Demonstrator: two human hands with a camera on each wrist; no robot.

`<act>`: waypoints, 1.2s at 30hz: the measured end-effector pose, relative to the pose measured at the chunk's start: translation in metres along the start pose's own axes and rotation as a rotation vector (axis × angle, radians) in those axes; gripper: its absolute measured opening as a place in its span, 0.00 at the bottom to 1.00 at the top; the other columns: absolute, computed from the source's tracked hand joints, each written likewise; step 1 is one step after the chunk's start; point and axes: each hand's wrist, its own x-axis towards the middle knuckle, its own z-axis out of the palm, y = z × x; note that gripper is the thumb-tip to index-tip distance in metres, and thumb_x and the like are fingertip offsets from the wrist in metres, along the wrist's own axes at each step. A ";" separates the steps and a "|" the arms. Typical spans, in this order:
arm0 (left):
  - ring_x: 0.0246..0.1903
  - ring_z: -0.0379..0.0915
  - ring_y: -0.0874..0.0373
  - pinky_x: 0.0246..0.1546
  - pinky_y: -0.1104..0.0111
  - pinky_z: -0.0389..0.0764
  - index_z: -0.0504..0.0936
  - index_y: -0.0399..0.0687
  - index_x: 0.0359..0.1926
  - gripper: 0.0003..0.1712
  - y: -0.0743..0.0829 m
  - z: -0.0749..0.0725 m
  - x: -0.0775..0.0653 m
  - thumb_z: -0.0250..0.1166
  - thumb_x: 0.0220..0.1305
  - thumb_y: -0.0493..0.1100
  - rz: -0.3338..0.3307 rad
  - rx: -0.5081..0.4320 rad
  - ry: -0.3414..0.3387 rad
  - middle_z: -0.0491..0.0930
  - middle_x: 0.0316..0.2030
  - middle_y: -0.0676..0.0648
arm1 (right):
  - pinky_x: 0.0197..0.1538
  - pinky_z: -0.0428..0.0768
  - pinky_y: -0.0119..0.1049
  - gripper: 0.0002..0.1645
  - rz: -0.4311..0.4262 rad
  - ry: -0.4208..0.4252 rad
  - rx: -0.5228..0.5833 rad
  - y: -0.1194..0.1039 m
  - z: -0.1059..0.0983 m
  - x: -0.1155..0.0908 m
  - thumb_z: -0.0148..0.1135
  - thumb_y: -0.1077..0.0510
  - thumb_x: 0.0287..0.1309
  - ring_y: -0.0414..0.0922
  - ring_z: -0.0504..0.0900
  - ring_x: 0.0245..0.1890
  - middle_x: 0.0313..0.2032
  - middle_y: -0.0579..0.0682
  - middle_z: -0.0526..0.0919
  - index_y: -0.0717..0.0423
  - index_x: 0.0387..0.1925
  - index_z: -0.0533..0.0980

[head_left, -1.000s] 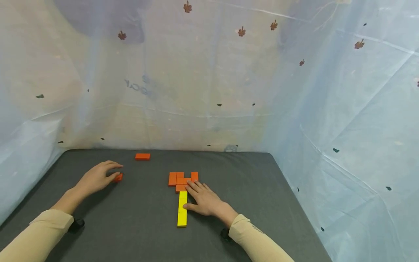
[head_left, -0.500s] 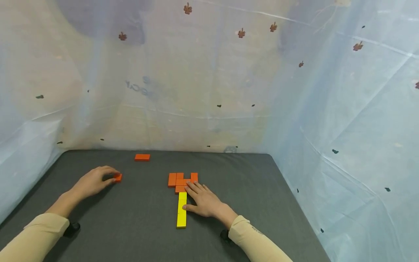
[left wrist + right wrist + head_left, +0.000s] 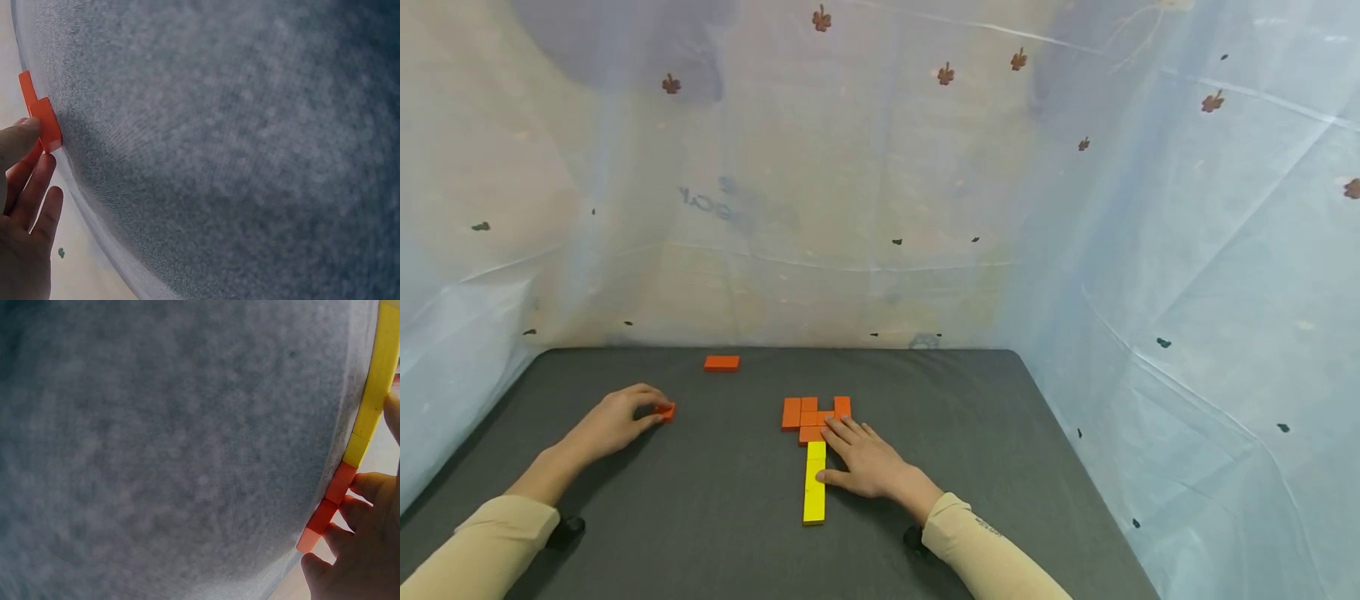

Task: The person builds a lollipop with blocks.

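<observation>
My left hand [image 3: 613, 425] pinches a small orange block [image 3: 667, 412] between thumb and fingertips at the left of the table. In the left wrist view the pinched orange block [image 3: 46, 123] shows its side, the thumb lying against it. My right hand [image 3: 870, 461] lies with spread, fairly straight fingers on a flat group of orange blocks [image 3: 792, 413]. Its thumb touches the yellow strip of blocks [image 3: 814, 500] that runs down from that group. Part of the orange group is hidden under the fingers. From the right wrist, the yellow strip [image 3: 375, 381] and orange blocks [image 3: 323, 515] appear in line.
Another orange block [image 3: 722, 363] lies alone near the table's back edge. The grey cloth-covered table [image 3: 700, 517] has rounded back corners. Behind it and along its sides hangs a pale plastic sheet [image 3: 820, 183] with leaf prints.
My left hand has come down slightly, and its thumb and fingers have closed on the small orange block. The right hand keeps its place on the block group. The head view has shifted a little.
</observation>
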 end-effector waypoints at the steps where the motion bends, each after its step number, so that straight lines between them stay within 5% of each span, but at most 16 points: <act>1: 0.52 0.78 0.30 0.50 0.36 0.79 0.89 0.40 0.50 0.14 0.000 0.000 0.000 0.73 0.63 0.33 0.000 0.000 0.000 0.82 0.52 0.33 | 0.80 0.55 0.52 0.48 0.000 0.001 0.000 0.000 0.000 0.000 0.49 0.27 0.73 0.47 0.48 0.82 0.83 0.44 0.49 0.44 0.83 0.53; 13: 0.50 0.79 0.33 0.49 0.37 0.79 0.88 0.38 0.51 0.14 0.009 0.002 0.004 0.73 0.63 0.33 -0.014 -0.007 0.015 0.82 0.49 0.35 | 0.80 0.56 0.52 0.48 -0.008 0.010 -0.001 0.000 -0.002 -0.003 0.49 0.28 0.74 0.48 0.49 0.82 0.83 0.45 0.49 0.46 0.83 0.54; 23: 0.48 0.81 0.35 0.46 0.39 0.82 0.87 0.36 0.50 0.15 0.039 0.006 0.014 0.73 0.61 0.30 0.083 -0.049 0.133 0.82 0.49 0.34 | 0.80 0.54 0.52 0.47 -0.010 0.005 0.008 0.001 -0.002 -0.002 0.48 0.28 0.74 0.48 0.48 0.82 0.83 0.45 0.48 0.46 0.83 0.54; 36: 0.50 0.81 0.38 0.48 0.41 0.82 0.88 0.41 0.52 0.15 0.082 0.032 0.040 0.73 0.65 0.34 0.102 -0.132 0.177 0.82 0.52 0.37 | 0.80 0.54 0.52 0.47 -0.012 0.000 0.012 0.000 -0.001 -0.002 0.49 0.28 0.74 0.48 0.48 0.82 0.83 0.44 0.48 0.46 0.83 0.54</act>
